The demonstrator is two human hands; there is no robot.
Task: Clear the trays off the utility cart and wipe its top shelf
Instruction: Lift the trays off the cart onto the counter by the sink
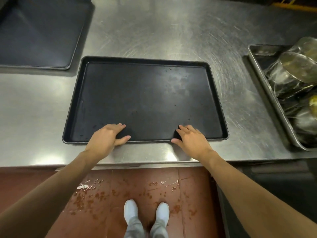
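black tray (145, 100), holding only a few specks, lies flat on the steel table (171, 31), long axis left to right. left hand (106, 136) and right hand (190, 140) rest loosely spread on its near rim. right-side metal tray (267, 93) holds wrapped round pans (295, 73).

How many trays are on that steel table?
3: a black tray in the middle under both hands, a dark one far left, a metal one holding wrapped pans at right. Others may lie outside view.

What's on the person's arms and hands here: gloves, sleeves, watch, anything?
Nothing. The left hand and right hand are bare, with no gloves, and no rings show on the fingers. Both forearms are uncovered as far as the frame edge, with no sleeves, watch or wristband in view.
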